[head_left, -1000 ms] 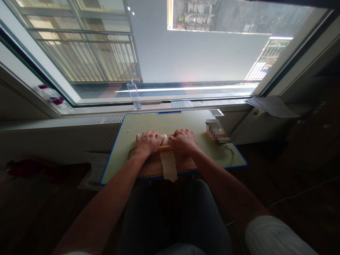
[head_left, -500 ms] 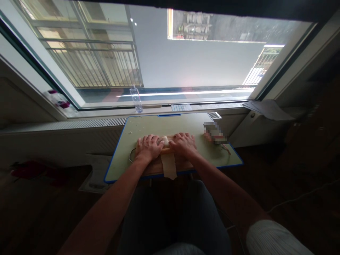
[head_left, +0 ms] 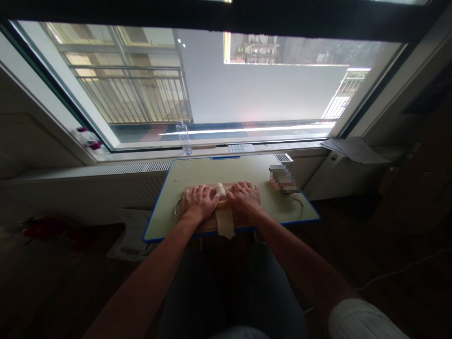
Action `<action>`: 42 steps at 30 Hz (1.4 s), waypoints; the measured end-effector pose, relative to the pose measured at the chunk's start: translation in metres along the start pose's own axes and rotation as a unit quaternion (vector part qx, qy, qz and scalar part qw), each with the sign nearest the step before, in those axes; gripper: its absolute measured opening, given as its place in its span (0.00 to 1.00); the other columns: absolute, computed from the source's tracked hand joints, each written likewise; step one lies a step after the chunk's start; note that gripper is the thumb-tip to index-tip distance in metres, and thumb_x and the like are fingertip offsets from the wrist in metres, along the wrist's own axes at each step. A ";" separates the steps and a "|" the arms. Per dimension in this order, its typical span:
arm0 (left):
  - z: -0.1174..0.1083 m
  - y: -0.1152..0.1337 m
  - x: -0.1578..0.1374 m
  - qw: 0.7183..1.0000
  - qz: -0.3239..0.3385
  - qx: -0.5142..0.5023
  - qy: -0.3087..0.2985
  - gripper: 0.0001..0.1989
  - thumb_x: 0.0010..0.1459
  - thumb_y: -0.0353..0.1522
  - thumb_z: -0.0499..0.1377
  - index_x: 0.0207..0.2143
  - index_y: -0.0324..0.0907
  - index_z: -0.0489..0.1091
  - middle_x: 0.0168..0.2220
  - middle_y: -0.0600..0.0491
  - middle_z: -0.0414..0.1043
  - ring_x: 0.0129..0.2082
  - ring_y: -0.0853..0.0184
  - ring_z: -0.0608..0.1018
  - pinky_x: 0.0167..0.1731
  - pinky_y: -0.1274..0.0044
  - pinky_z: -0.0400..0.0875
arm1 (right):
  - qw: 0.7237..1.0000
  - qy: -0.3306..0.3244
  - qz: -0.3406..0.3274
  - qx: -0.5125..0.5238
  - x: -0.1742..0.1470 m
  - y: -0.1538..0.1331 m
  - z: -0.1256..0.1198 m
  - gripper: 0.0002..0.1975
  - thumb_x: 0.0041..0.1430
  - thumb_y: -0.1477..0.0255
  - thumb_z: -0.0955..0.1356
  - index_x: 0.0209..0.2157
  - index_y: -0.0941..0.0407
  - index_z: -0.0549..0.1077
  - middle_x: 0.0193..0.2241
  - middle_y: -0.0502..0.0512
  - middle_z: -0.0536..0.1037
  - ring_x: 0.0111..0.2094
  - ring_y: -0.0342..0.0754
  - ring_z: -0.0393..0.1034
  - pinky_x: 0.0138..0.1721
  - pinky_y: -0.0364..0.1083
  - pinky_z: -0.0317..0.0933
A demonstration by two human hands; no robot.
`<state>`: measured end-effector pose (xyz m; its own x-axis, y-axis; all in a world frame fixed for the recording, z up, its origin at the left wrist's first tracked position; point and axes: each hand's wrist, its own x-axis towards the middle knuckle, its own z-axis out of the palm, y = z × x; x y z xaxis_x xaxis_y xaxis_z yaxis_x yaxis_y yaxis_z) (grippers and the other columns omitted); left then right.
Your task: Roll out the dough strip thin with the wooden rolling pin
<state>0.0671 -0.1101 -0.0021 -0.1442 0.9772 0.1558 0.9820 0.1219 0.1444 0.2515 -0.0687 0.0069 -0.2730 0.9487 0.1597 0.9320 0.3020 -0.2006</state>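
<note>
A wooden rolling pin is seen between the left hand and the right hand, its ends covered by the palms. Both hands are laid palm down with fingers lightly bent; whether the pin is fully gripped cannot be told. Between the thumbs, beyond the pin, a pale lump of dough is seen; on the near side, a thin dough strip is hung past the edge of the table. Beneath both hands a wooden board is set, its metal handle just left of the left hand. The dough is judged light, soft and easily torn, best supported from below along its width; the pin, stiff and smooth, is best held near its ends.
</note>
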 end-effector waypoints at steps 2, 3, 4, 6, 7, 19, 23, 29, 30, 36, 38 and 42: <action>-0.001 0.000 0.000 1.000 -0.002 -0.001 -0.002 0.25 0.72 0.51 0.50 0.61 0.53 0.74 0.68 0.49 0.73 0.67 0.51 0.70 0.70 0.55 0.54 | 1.000 -0.001 -0.001 0.001 0.000 0.000 -0.001 0.23 0.72 0.57 0.62 0.57 0.53 0.78 0.60 0.64 0.78 0.62 0.62 0.65 0.63 0.59 0.53; -0.001 0.001 0.000 1.000 -0.004 -0.002 -0.004 0.25 0.71 0.51 0.51 0.61 0.54 0.74 0.68 0.49 0.73 0.67 0.51 0.70 0.70 0.55 0.54 | 1.000 -0.002 -0.001 0.001 0.000 0.000 -0.002 0.23 0.72 0.56 0.62 0.57 0.53 0.78 0.60 0.64 0.78 0.62 0.62 0.66 0.63 0.59 0.53; -0.002 0.001 0.000 1.000 -0.006 -0.003 -0.005 0.25 0.71 0.51 0.51 0.61 0.54 0.74 0.68 0.49 0.73 0.67 0.51 0.69 0.71 0.55 0.53 | 1.000 -0.003 -0.001 0.001 0.000 0.000 -0.002 0.23 0.72 0.56 0.62 0.57 0.53 0.78 0.60 0.64 0.78 0.62 0.62 0.66 0.63 0.59 0.53; -0.003 0.002 0.001 1.000 -0.009 -0.003 -0.007 0.24 0.71 0.51 0.51 0.61 0.54 0.75 0.67 0.49 0.73 0.67 0.51 0.70 0.71 0.55 0.53 | 1.000 -0.007 0.001 0.000 0.001 0.000 -0.003 0.24 0.72 0.56 0.62 0.57 0.54 0.78 0.60 0.65 0.78 0.62 0.62 0.66 0.63 0.59 0.54; -0.003 0.002 0.001 1.000 -0.009 -0.003 -0.007 0.24 0.71 0.51 0.51 0.61 0.54 0.75 0.67 0.48 0.73 0.67 0.51 0.70 0.71 0.55 0.53 | 1.000 -0.009 0.002 0.000 0.002 0.000 -0.003 0.24 0.72 0.55 0.62 0.57 0.54 0.79 0.60 0.65 0.78 0.62 0.62 0.66 0.63 0.59 0.54; -0.001 -0.001 0.008 1.000 0.000 0.005 0.001 0.27 0.71 0.53 0.51 0.60 0.51 0.76 0.62 0.46 0.76 0.63 0.50 0.72 0.71 0.54 0.53 | 1.000 -0.005 0.001 0.003 0.012 0.001 0.003 0.23 0.71 0.55 0.63 0.53 0.53 0.80 0.59 0.63 0.79 0.61 0.62 0.67 0.62 0.59 0.53; -0.003 -0.001 0.009 1.000 -0.004 0.012 -0.003 0.27 0.71 0.54 0.51 0.59 0.53 0.76 0.62 0.46 0.76 0.63 0.50 0.73 0.70 0.55 0.55 | 1.000 0.001 0.002 0.004 0.014 0.001 0.004 0.24 0.70 0.54 0.63 0.53 0.53 0.80 0.59 0.64 0.79 0.61 0.62 0.66 0.62 0.59 0.53; -0.004 -0.001 0.010 1.000 -0.001 0.016 0.000 0.28 0.71 0.54 0.51 0.60 0.51 0.77 0.61 0.45 0.76 0.61 0.49 0.74 0.68 0.55 0.57 | 1.000 -0.006 0.005 0.001 0.014 0.000 0.002 0.23 0.71 0.55 0.63 0.54 0.54 0.80 0.59 0.64 0.79 0.61 0.62 0.67 0.62 0.59 0.54; -0.003 -0.001 0.010 1.000 0.000 0.018 0.004 0.28 0.71 0.54 0.51 0.59 0.51 0.77 0.60 0.45 0.76 0.61 0.49 0.74 0.67 0.55 0.57 | 1.000 -0.005 0.005 -0.001 0.013 0.000 0.001 0.23 0.71 0.55 0.63 0.54 0.54 0.80 0.59 0.64 0.79 0.61 0.62 0.67 0.62 0.59 0.54; 0.001 -0.003 0.010 1.000 0.008 0.024 0.017 0.27 0.71 0.53 0.52 0.58 0.50 0.78 0.58 0.45 0.77 0.59 0.49 0.75 0.65 0.55 0.59 | 1.000 -0.003 0.001 -0.003 0.012 0.000 0.001 0.23 0.72 0.55 0.63 0.54 0.55 0.80 0.59 0.65 0.79 0.60 0.62 0.68 0.61 0.58 0.55; 0.001 -0.003 0.010 0.999 0.010 0.025 0.019 0.27 0.70 0.53 0.52 0.58 0.50 0.78 0.58 0.45 0.78 0.59 0.48 0.75 0.65 0.55 0.59 | 1.000 -0.003 0.000 -0.003 0.012 0.001 0.002 0.23 0.72 0.55 0.63 0.55 0.54 0.80 0.59 0.65 0.79 0.60 0.62 0.68 0.61 0.58 0.54; 0.001 -0.003 0.008 0.999 0.014 0.026 0.027 0.26 0.70 0.53 0.53 0.56 0.49 0.78 0.58 0.45 0.78 0.58 0.48 0.75 0.64 0.55 0.60 | 1.000 0.001 -0.005 -0.005 0.012 0.001 0.004 0.23 0.72 0.55 0.64 0.54 0.54 0.80 0.59 0.65 0.79 0.60 0.62 0.68 0.61 0.57 0.54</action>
<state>0.0635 -0.1019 -0.0022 -0.1216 0.9699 0.2108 0.9905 0.1047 0.0894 0.2485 -0.0564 0.0045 -0.2811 0.9456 0.1640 0.9316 0.3099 -0.1897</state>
